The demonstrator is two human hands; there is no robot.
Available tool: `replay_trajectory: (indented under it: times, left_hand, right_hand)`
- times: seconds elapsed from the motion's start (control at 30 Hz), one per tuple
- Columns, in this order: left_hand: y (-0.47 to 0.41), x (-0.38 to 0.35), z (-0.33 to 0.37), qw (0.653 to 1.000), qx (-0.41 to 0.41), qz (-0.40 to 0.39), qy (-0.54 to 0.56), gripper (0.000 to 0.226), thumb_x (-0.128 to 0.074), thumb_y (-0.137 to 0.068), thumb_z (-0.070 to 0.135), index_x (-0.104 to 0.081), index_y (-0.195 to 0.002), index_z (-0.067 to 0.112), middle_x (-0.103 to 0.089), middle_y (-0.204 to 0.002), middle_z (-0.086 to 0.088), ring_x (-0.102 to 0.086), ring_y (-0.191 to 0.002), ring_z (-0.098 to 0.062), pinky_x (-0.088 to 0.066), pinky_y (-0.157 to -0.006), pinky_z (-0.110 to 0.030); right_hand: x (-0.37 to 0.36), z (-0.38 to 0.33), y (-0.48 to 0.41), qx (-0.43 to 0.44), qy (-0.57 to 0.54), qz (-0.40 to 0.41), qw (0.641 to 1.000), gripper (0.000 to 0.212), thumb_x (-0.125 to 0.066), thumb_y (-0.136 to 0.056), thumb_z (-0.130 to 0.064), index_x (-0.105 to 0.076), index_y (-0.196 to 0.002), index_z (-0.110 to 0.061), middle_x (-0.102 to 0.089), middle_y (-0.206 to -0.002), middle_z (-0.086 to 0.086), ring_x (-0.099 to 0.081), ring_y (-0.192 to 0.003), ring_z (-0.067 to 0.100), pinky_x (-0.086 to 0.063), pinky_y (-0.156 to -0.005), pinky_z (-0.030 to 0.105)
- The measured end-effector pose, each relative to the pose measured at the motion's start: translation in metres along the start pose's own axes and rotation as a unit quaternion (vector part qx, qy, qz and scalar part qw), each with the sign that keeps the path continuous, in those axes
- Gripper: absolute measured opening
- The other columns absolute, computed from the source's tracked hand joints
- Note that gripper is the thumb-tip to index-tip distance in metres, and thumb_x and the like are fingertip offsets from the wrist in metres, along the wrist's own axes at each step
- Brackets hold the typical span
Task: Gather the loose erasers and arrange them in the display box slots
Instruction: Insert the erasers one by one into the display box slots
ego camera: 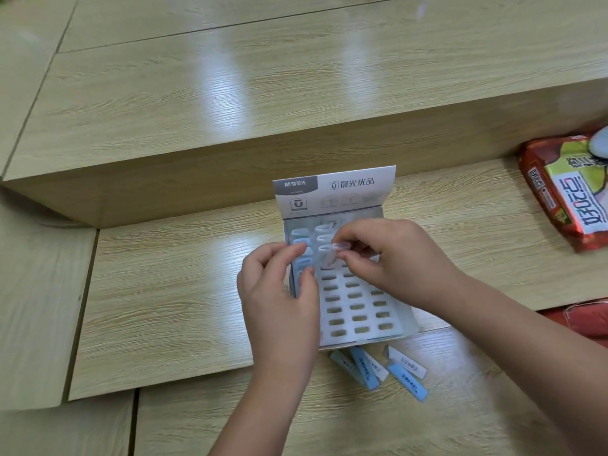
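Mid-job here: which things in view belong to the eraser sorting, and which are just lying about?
Job: display box, slotted erasers, white eraser in the right hand grip, left hand, loose erasers.
Lying about: red snack bag, red item at right edge.

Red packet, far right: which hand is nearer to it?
Right. The right hand pinches an eraser over the display box, on the side toward the red packet. The left hand is at the box's left wall, farther from the packet.
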State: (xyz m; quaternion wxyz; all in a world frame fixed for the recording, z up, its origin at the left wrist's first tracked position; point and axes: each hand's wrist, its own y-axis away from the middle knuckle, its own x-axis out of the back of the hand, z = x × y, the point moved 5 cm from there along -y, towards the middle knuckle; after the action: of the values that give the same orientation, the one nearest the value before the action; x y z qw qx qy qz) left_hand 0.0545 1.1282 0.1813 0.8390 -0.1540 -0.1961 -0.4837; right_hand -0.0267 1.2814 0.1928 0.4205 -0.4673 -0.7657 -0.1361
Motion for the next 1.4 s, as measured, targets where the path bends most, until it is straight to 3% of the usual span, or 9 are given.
replay_trajectory:
  times: [0.27, 0.33, 0.47, 0.6, 0.7, 0.9, 1.07, 1.27, 1.4]
  left_hand:
    - [0.002, -0.008, -0.006, 1.000, 0.015, -0.016, 0.016, 0.034, -0.063, -0.091, 0.010, -0.067, -0.119, 0.027, -0.046, -0.122, 0.022, -0.048, -0.123, -0.005, -0.048, -0.101, -0.035]
    - [0.001, -0.009, -0.006, 1.000, 0.016, -0.015, 0.017, 0.035, -0.063, -0.091, 0.010, -0.066, -0.121, 0.027, -0.045, -0.121, 0.025, -0.049, -0.122, -0.005, -0.050, -0.099, -0.038]
    - [0.001, -0.010, -0.005, 0.999, 0.019, -0.018, 0.022, 0.036, -0.062, -0.091, 0.011, -0.064, -0.124, 0.026, -0.045, -0.120, 0.027, -0.049, -0.122, -0.006, -0.052, -0.097, -0.040]
    - [0.001, -0.010, -0.007, 0.999, 0.022, -0.015, 0.021, 0.035, -0.063, -0.090, 0.012, -0.065, -0.123, 0.024, -0.045, -0.119, 0.022, -0.048, -0.121, -0.004, -0.051, -0.098, -0.038]
    - [0.001, -0.009, -0.007, 0.998, 0.031, -0.024, 0.040, 0.035, -0.064, -0.089, 0.011, -0.066, -0.120, 0.025, -0.047, -0.120, 0.020, -0.049, -0.120, -0.002, -0.050, -0.100, -0.036]
    - [0.021, 0.022, -0.018, 0.997, 0.005, -0.034, 0.076, 0.033, -0.062, -0.093, 0.007, -0.065, -0.109, 0.036, -0.056, -0.126, 0.014, -0.056, -0.116, -0.002, -0.048, -0.088, -0.014]
    - [0.086, 0.038, -0.042, 0.995, 0.006, -0.005, 0.102, 0.017, -0.058, -0.091, 0.016, -0.066, -0.097, 0.029, -0.061, -0.103, 0.008, -0.062, -0.088, -0.009, -0.046, -0.077, -0.014]
    - [0.127, -0.026, -0.116, 0.977, 0.090, -0.191, -0.027, 0.020, -0.066, -0.089, 0.010, -0.071, -0.102, 0.025, -0.062, -0.101, 0.009, -0.063, -0.079, -0.007, -0.052, -0.074, -0.025]
    - [0.123, -0.070, -0.134, 0.949, 0.013, -0.263, -0.172, 0.034, -0.063, -0.087, 0.015, -0.069, -0.120, 0.022, -0.062, -0.120, 0.000, -0.064, -0.096, -0.014, -0.051, -0.082, -0.026]
  right_hand:
    - [-0.009, -0.009, -0.003, 0.074, 0.132, -0.018, 0.988, 0.022, -0.049, -0.087, -0.035, -0.065, -0.089, -0.020, -0.067, -0.076, -0.007, -0.064, -0.064, 0.019, -0.048, -0.052, 0.027]
    - [-0.015, -0.011, -0.001, 0.095, 0.178, -0.027, 0.979, 0.011, -0.059, -0.086, -0.027, -0.063, -0.093, -0.020, -0.066, -0.075, -0.003, -0.063, -0.061, 0.025, -0.049, -0.046, 0.033]
    - [-0.024, -0.008, 0.003, 0.087, 0.243, -0.046, 0.965, 0.037, -0.080, -0.069, -0.014, -0.057, -0.097, -0.023, -0.063, -0.069, -0.006, -0.061, -0.056, 0.024, -0.041, -0.040, 0.028]
    - [-0.022, -0.011, 0.001, 0.092, 0.268, -0.060, 0.957, 0.031, -0.080, -0.065, -0.015, -0.061, -0.087, -0.023, -0.060, -0.065, -0.006, -0.058, -0.053, 0.023, -0.030, -0.041, 0.024]
    - [-0.016, -0.014, 0.003, 0.082, 0.257, -0.068, 0.960, 0.013, -0.068, -0.082, -0.028, -0.066, -0.094, -0.027, -0.067, -0.077, -0.007, -0.065, -0.067, 0.022, -0.041, -0.047, 0.026]
    - [0.031, -0.012, 0.060, -0.011, 0.048, 0.160, 0.986, 0.017, -0.061, -0.093, -0.018, -0.073, -0.105, -0.015, -0.071, -0.107, -0.006, -0.065, -0.102, 0.012, -0.049, -0.089, 0.028]
    - [0.019, -0.003, 0.155, -0.130, 0.021, 0.269, 0.954, 0.013, -0.061, -0.089, -0.004, -0.070, -0.098, -0.006, -0.063, -0.095, -0.005, -0.059, -0.092, 0.011, -0.042, -0.086, 0.021]
    - [-0.086, 0.036, 0.223, -0.324, -0.005, 0.086, 0.942, 0.017, -0.061, -0.092, -0.029, -0.064, -0.108, -0.027, -0.059, -0.103, -0.016, -0.059, -0.087, 0.002, -0.054, -0.070, 0.032]
    - [-0.137, 0.050, 0.204, -0.311, 0.059, -0.031, 0.948, 0.033, -0.055, -0.088, -0.047, -0.061, -0.116, -0.031, -0.063, -0.110, -0.009, -0.061, -0.101, 0.018, -0.053, -0.074, 0.033]
